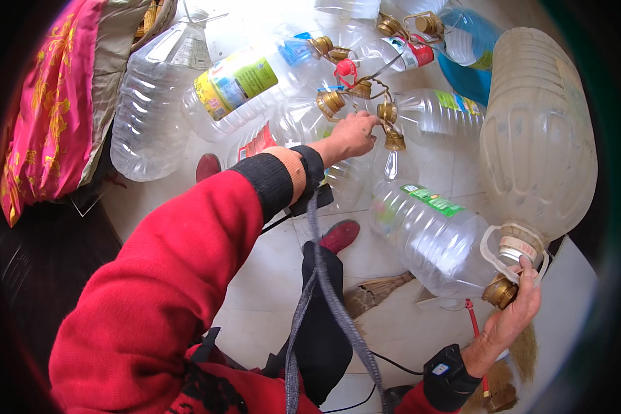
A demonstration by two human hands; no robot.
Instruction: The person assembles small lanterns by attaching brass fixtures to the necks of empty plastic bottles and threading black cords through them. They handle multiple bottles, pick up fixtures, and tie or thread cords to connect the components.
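My left hand (352,134), in a red sleeve with a black cuff, reaches out among a cluster of clear plastic bottles and grips the neck of a bottle with a gold cap (394,140). Around it lie other gold-capped bottles (331,102), tied at the necks with cord. My right hand (519,303) holds the white handle ring at the neck of a large cloudy jug (538,131), next to the gold cap of a clear bottle with a green label (431,231).
A big clear bottle with a yellow-green label (245,83) and another clear jug (148,114) lie at the left. A blue bottle (470,52) lies at the top. A pink flowered cloth (45,103) is at far left. A broom (376,290) lies on the pale tiled floor.
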